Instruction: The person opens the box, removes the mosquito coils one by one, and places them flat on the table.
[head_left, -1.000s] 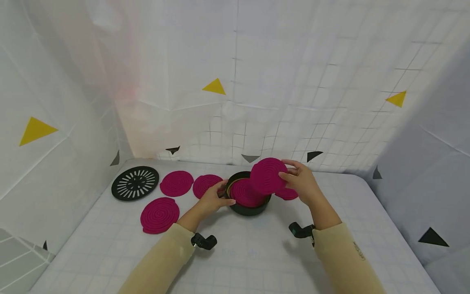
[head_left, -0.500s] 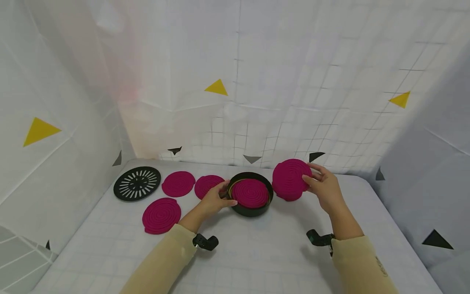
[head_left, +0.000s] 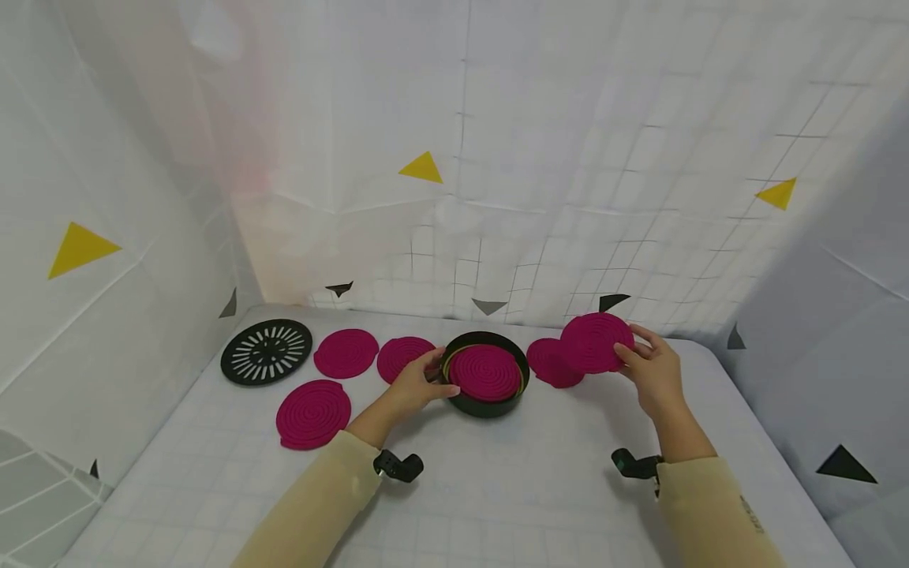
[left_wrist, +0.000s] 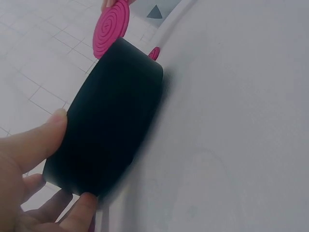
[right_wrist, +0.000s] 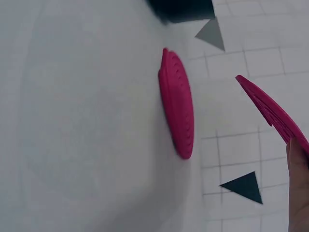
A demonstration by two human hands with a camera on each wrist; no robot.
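In the head view my left hand (head_left: 408,392) grips the left side of a round black holder (head_left: 490,409), thumb at the front. The left wrist view shows the holder's dark outer wall (left_wrist: 111,116) between thumb and fingers. A magenta coaster (head_left: 485,372) with spiral rings lies inside it. To the right, my right hand (head_left: 655,372) pinches another magenta coaster (head_left: 595,343) by its right edge, raised off the table. Below and left of it, a magenta coaster (head_left: 550,364) lies on the table, partly covered in the head view; the right wrist view shows this coaster (right_wrist: 177,104) edge-on.
Left of the holder, magenta coasters lie on the white table (head_left: 497,489): one coaster (head_left: 401,356) partly behind my left hand, one farther left (head_left: 346,353), one nearer (head_left: 312,414). A black slotted disc (head_left: 266,353) lies at the far left. White sheeting (head_left: 540,158) rises behind.
My right hand has carried its coaster rightward from over the holder, past the coaster on the table, uncovering the coaster inside the holder. My left hand stays on the holder.
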